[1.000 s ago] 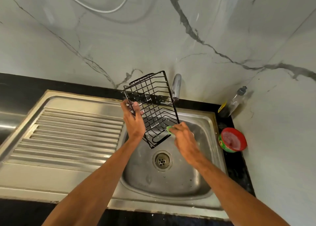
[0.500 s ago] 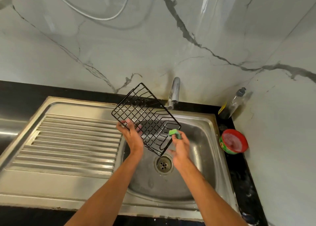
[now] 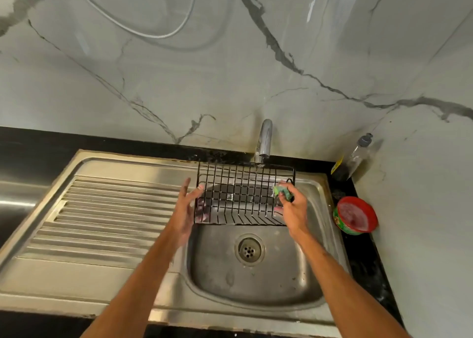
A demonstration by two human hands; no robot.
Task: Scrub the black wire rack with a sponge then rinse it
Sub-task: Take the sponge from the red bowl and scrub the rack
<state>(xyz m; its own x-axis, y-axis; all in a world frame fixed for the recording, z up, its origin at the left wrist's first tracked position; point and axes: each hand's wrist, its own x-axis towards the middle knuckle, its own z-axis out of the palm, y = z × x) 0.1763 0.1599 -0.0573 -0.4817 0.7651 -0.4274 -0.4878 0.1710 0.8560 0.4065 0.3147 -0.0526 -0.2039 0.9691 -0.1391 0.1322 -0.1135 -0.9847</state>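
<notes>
Sink (image 3: pixel 256 284) beneath rack (image 3: pixel 244 197), black counter (image 3: pixel 33 143), marble wall (image 3: pixel 230 69)

Setting: domestic kitchen, wash-up corner. Evidence: stainless steel sink (image 3: pixel 256 290) with ribbed drainboard (image 3: pixel 107 215) set in a black table (image 3: pixel 38 143); chrome tap (image 3: pixel 265 138) at the back; marble-look wall panels (image 3: pixel 230 69); a bottle (image 3: pixel 355 158) and a red tub (image 3: pixel 357 215) beside the basin.

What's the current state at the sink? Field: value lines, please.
rack: black wire rack held above the sink basin, just below the faucet
left: left hand holds the rack's left edge; motion-blurred
right: right hand grips a green sponge at the rack's right end
water: no stream visible
counter, right side: red tub, bottle in the corner
</notes>
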